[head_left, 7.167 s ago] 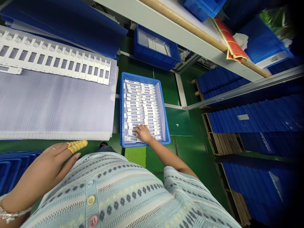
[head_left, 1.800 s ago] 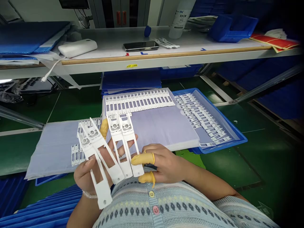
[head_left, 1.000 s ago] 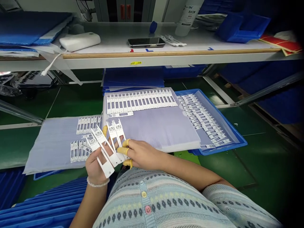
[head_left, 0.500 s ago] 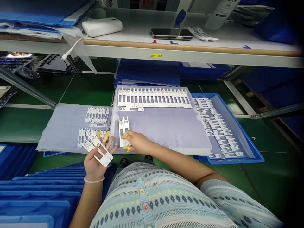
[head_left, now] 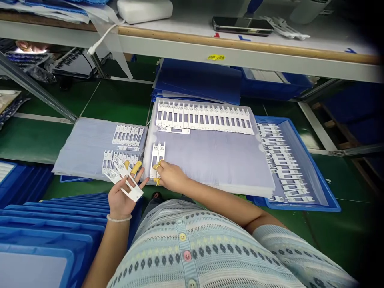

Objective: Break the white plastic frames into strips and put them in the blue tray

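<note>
My left hand (head_left: 122, 197), palm up with yellow finger cots, holds two white plastic frame strips (head_left: 126, 180) fanned across its fingers. My right hand (head_left: 168, 176), also in yellow cots, presses its fingertips on the lower ends of a pair of white strips (head_left: 157, 158) lying side by side on the pale corrugated sheet (head_left: 216, 160). A long row of the same strips (head_left: 204, 117) lines that sheet's far edge, with one single strip lying crosswise below it.
A second corrugated sheet (head_left: 84, 144) on the left carries short rows of strips. A blue tray (head_left: 303, 160) at right holds several strips under a clear sheet. Stacked blue trays (head_left: 54, 224) sit at lower left. A shelf (head_left: 240, 48) above carries a phone.
My right hand took two strips from my left hand and laid them on the middle sheet. My left hand dropped lower, keeping two strips. The view tilted downward.
</note>
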